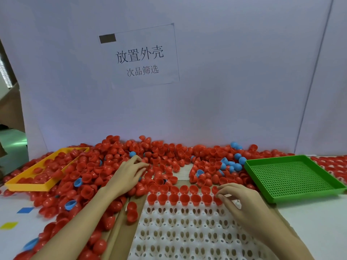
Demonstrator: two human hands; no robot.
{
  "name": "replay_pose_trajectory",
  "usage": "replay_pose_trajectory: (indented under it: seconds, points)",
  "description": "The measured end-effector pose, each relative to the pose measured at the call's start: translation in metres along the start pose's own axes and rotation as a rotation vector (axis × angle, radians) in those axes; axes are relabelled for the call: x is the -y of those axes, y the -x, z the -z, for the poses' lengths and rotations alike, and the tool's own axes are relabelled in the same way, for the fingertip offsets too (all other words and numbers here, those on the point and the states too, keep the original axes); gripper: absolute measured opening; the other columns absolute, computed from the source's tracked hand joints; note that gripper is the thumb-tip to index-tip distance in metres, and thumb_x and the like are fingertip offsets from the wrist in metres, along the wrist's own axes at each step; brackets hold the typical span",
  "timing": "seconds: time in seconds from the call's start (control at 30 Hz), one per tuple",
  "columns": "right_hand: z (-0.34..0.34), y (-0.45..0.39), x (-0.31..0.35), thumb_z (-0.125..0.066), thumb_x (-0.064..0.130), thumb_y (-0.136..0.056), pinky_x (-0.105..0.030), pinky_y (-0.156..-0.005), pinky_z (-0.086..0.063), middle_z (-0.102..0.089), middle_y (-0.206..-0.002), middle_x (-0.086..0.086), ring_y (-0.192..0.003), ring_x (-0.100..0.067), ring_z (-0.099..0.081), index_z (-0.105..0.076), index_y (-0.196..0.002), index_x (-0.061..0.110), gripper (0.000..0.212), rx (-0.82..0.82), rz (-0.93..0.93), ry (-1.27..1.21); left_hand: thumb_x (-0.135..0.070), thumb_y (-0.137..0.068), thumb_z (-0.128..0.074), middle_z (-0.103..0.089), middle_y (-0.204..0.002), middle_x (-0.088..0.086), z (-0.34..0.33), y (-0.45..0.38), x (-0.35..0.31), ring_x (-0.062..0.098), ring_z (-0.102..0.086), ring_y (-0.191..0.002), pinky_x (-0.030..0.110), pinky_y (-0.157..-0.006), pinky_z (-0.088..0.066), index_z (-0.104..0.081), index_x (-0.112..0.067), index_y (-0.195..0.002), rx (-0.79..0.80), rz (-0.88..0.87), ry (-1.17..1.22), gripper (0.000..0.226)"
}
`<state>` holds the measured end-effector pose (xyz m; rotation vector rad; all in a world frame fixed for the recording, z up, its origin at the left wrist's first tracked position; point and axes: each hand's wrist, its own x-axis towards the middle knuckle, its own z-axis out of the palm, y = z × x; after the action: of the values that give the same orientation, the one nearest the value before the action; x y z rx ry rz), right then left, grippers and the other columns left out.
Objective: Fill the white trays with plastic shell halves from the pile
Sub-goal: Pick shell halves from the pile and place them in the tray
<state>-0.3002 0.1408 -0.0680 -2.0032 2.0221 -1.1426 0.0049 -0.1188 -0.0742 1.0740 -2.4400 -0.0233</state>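
Paper sign (139, 56) reads "放置外壳"; left hand (129, 173) fingering pile (165, 158), right hand (238, 198) pinching red shell (216, 190).

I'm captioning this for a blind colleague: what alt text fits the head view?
A person's right hand places a red shell half in the white tray while the left hand reaches into the red pile. Yellow tray left, green tray right.

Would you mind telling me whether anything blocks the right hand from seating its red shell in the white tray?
Nothing visible does. The right hand pinches a red shell half at the right end of the tray's second row, directly over the white tray. The sockets nearer the person show open, and the green tray sits off to the right.
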Motion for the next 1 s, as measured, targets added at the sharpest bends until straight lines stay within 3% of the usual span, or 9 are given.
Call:
replay_pose_trajectory:
  seconds: [0.13, 0.23, 0.3, 0.4, 0.5, 0.6, 0.7, 0.87, 1.0]
  points:
    - [0.002, 0.001, 0.006, -0.070, 0.020, -0.099, -0.025, -0.096, -0.055, -0.068, -0.111, 0.026, -0.102, 0.007, -0.064, -0.080, -0.109, 0.028, 0.015, 0.014, 0.005, 0.012, -0.022, -0.094, -0.078, -0.058, -0.117, -0.013, 0.016, 0.027, -0.040, 0.005, -0.061, -0.111, 0.022, -0.101, -0.050, -0.078, -0.022, -0.122, -0.289, -0.069, 0.271, 0.028]
    - [0.003, 0.003, 0.018, -0.069, 0.021, -0.100, -0.023, -0.094, -0.056, -0.071, -0.107, 0.026, -0.103, 0.006, -0.066, -0.078, -0.111, 0.031, 0.017, 0.015, 0.002, -0.061, -0.027, -0.089, -0.081, -0.061, -0.116, -0.018, 0.023, 0.059, -0.082, 0.010, -0.063, -0.114, 0.016, -0.099, -0.049, -0.080, -0.029, -0.116, -0.354, -0.124, 0.443, 0.027]
    - [0.003, 0.003, 0.028, -0.069, 0.024, -0.100, -0.022, -0.092, -0.058, -0.074, -0.107, 0.026, -0.103, 0.006, -0.068, -0.075, -0.114, 0.036, 0.020, 0.049, -0.021, -0.193, -0.034, -0.091, -0.081, -0.063, -0.117, -0.016, 0.025, 0.081, -0.108, 0.015, -0.065, -0.115, 0.020, -0.096, -0.054, -0.080, -0.033, -0.116, -0.316, -0.153, 0.560, 0.025]
    - [0.002, 0.007, 0.049, -0.071, 0.028, -0.100, -0.031, -0.090, -0.062, -0.075, -0.118, 0.013, -0.107, -0.010, -0.073, -0.066, -0.131, 0.040, 0.034, 0.248, -0.032, -0.522, -0.045, -0.088, -0.083, -0.066, -0.116, -0.008, 0.029, 0.104, -0.138, 0.021, -0.068, -0.111, 0.025, -0.090, -0.057, -0.080, -0.040, -0.111, -0.220, -0.136, 0.731, 0.024]
    - [-0.001, 0.013, 0.063, -0.072, 0.033, -0.099, -0.033, -0.089, -0.062, -0.073, -0.122, 0.003, -0.106, -0.022, -0.075, -0.058, -0.142, 0.045, 0.047, 0.391, -0.007, -0.676, -0.031, -0.085, -0.089, -0.066, -0.111, 0.000, 0.030, 0.112, -0.158, 0.025, -0.071, -0.099, 0.029, -0.088, -0.060, -0.082, -0.027, -0.101, -0.149, -0.130, 0.967, 0.018]
    - [-0.004, 0.015, 0.066, -0.072, 0.030, -0.100, -0.032, -0.082, -0.062, -0.075, -0.105, -0.001, -0.092, -0.023, -0.077, -0.065, -0.135, 0.037, 0.036, 0.359, 0.027, -0.638, -0.021, -0.085, -0.089, -0.068, -0.105, 0.004, 0.029, 0.117, -0.167, 0.028, -0.073, -0.099, 0.029, -0.089, -0.061, -0.079, -0.019, -0.091, -0.115, -0.106, 1.093, 0.012]
    - [-0.005, 0.015, 0.064, -0.074, 0.027, -0.098, -0.035, -0.077, -0.063, -0.076, -0.094, -0.003, -0.086, -0.023, -0.077, -0.069, -0.121, 0.032, 0.024, 0.327, 0.002, -0.652, -0.014, -0.087, -0.085, -0.070, -0.115, 0.008, 0.029, 0.120, -0.166, 0.031, -0.074, -0.107, 0.029, -0.090, -0.060, -0.071, -0.016, -0.100, -0.009, -0.049, 1.192, 0.019]
    - [-0.006, 0.015, 0.060, -0.065, 0.035, -0.101, -0.041, -0.077, -0.064, -0.077, -0.102, -0.006, -0.089, -0.026, -0.077, -0.065, -0.123, 0.033, 0.022, 0.302, -0.035, -0.699, -0.013, -0.093, -0.080, -0.066, -0.132, 0.014, 0.026, 0.121, -0.157, 0.036, -0.068, -0.124, 0.036, -0.103, -0.056, -0.058, -0.019, -0.118, 0.124, 0.079, 1.450, 0.034]
    - [-0.006, 0.016, 0.060, -0.068, 0.038, -0.098, -0.038, -0.074, -0.064, -0.075, -0.095, 0.000, -0.084, -0.022, -0.075, -0.068, -0.122, 0.039, 0.024, 0.281, -0.023, -0.619, -0.018, -0.093, -0.080, -0.070, -0.124, 0.011, 0.025, 0.122, -0.159, 0.034, -0.070, -0.118, 0.038, -0.102, -0.057, -0.067, -0.017, -0.117, 0.086, 0.135, 1.376, 0.027]
